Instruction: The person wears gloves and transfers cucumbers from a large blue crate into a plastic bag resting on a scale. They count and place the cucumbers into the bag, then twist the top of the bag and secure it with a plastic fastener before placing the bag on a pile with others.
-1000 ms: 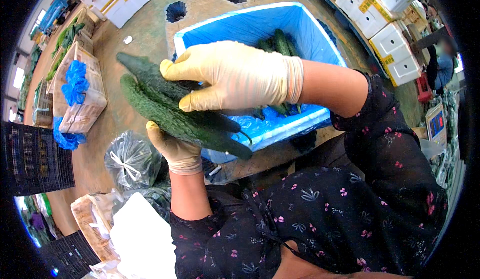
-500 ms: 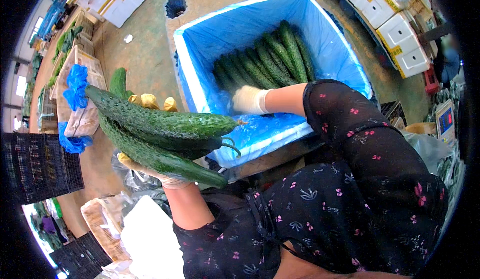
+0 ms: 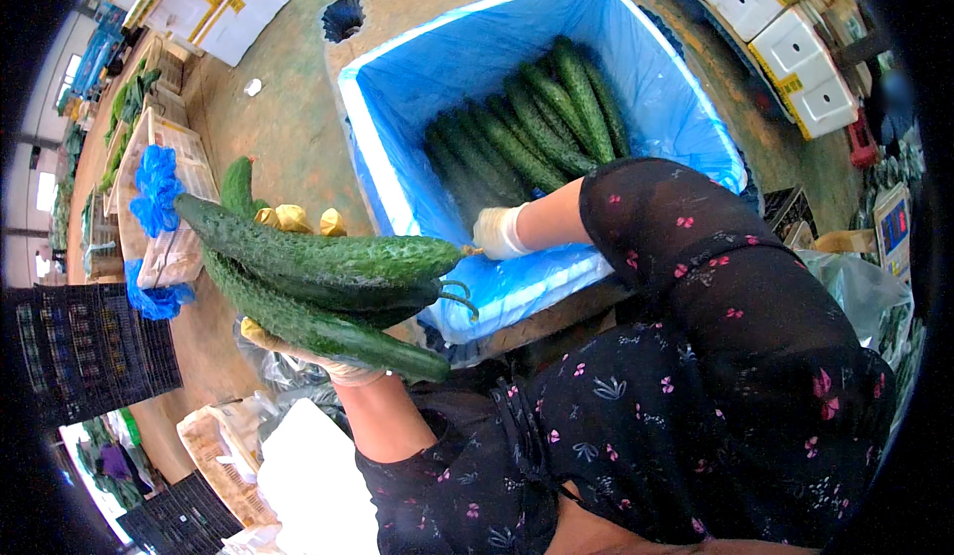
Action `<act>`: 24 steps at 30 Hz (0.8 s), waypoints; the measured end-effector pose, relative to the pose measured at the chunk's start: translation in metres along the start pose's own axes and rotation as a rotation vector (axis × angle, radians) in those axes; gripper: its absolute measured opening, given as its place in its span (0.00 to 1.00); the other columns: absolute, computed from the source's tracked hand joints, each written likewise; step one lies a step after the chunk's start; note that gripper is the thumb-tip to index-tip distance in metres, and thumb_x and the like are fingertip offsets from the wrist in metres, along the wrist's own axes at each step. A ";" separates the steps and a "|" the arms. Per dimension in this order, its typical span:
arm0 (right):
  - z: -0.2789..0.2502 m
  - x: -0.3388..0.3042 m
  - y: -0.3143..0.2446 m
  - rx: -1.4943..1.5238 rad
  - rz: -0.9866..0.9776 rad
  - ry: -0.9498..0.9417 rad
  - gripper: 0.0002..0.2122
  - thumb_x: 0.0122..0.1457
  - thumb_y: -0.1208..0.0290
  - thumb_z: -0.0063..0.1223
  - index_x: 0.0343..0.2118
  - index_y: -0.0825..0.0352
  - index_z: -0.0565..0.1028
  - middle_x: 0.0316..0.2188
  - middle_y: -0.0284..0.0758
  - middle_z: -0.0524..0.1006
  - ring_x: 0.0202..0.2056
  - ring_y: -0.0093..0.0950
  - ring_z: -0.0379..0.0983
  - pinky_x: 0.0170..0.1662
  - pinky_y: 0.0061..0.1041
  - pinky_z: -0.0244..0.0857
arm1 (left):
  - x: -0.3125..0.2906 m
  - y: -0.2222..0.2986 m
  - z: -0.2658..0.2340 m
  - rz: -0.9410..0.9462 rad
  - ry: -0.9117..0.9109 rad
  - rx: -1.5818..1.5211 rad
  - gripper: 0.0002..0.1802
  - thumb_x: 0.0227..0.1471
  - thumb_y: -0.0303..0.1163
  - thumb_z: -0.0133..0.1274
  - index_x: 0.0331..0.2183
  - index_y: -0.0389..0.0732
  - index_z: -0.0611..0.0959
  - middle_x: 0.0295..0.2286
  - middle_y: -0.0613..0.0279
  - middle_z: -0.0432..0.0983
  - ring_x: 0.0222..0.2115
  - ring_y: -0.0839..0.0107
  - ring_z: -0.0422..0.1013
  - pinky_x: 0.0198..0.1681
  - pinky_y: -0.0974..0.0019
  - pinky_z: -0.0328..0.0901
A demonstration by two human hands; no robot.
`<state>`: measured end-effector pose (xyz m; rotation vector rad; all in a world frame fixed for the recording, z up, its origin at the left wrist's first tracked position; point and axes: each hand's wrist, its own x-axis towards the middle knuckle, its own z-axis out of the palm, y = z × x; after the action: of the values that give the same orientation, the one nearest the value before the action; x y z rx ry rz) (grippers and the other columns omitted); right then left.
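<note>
I see a black blouse with pink blossoms and pale leaf outlines, sheer sleeves and neck ties, plus cream gloves, yellow-fingered on the left hand.

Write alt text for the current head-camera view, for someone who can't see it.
A gloved left hand holds several large green cucumbers, while the gloved right hand is down inside a box lined with blue plastic, near more cucumbers lying side by side. White boxes stand in the background.
</note>
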<state>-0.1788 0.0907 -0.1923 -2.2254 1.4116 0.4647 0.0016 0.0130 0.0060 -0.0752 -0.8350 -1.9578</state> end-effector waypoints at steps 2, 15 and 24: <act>0.011 -0.005 0.013 -0.198 -0.068 -0.062 0.10 0.47 0.70 0.48 0.29 0.65 0.80 0.30 0.41 0.78 0.33 0.40 0.76 0.36 0.38 0.68 | 0.001 -0.001 0.005 0.003 0.040 0.057 0.49 0.44 0.62 0.52 0.58 0.39 0.57 0.52 0.48 0.61 0.49 0.47 0.63 0.55 0.50 0.59; -0.029 -0.037 0.004 0.291 0.326 -0.132 0.14 0.49 0.64 0.45 0.34 0.65 0.79 0.35 0.44 0.77 0.39 0.42 0.74 0.41 0.38 0.66 | 0.001 -0.001 0.004 0.013 0.029 0.056 0.50 0.42 0.63 0.53 0.55 0.36 0.60 0.50 0.48 0.63 0.47 0.49 0.66 0.55 0.51 0.60; -0.035 0.009 -0.007 1.216 0.814 0.190 0.16 0.51 0.65 0.43 0.38 0.69 0.77 0.37 0.41 0.77 0.38 0.34 0.75 0.41 0.32 0.66 | 0.000 -0.001 0.005 0.025 0.115 0.148 0.50 0.44 0.65 0.49 0.55 0.35 0.59 0.48 0.47 0.64 0.46 0.54 0.67 0.52 0.52 0.63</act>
<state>-0.1673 0.0671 -0.1662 -0.7096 1.9089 -0.3465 -0.0007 0.0158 0.0095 0.1131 -0.8955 -1.8525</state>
